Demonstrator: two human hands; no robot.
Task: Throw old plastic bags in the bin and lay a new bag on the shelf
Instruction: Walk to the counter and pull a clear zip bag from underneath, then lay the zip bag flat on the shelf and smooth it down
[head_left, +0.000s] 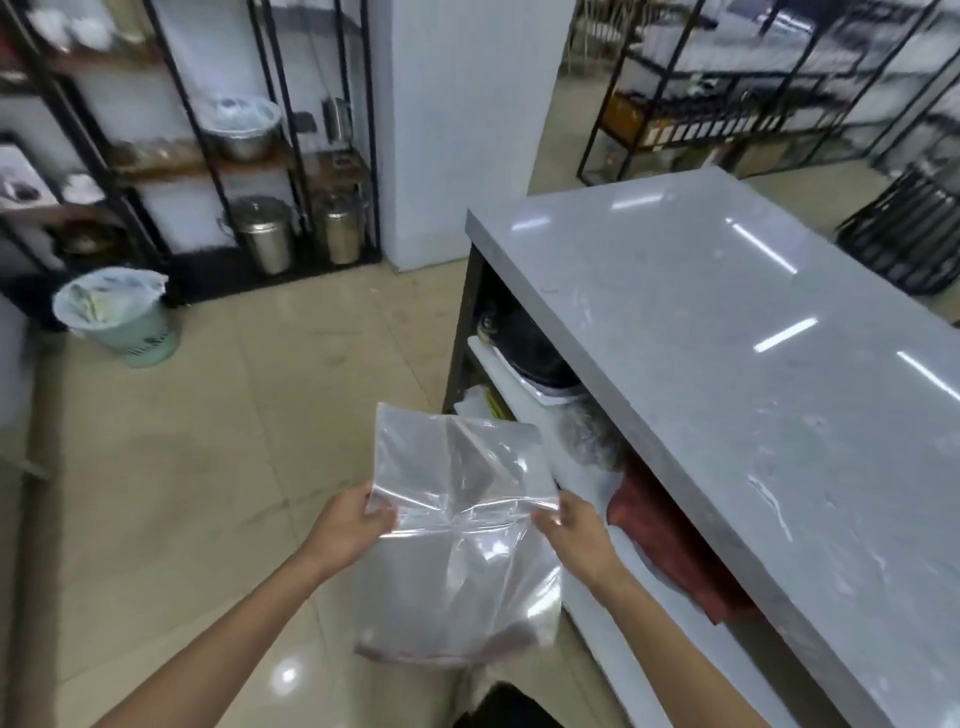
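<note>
Tiled floor (182, 467), grey tabletop (727, 364) right, bin (124, 317) far left.
Left hand (353, 525) and right hand (576, 530) each pinch the clear plastic bag (462, 519), stretched between them.

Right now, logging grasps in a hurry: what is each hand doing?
Left hand: closed on the left edge of the clear plastic bag.
Right hand: closed on the bag's right edge.
</note>
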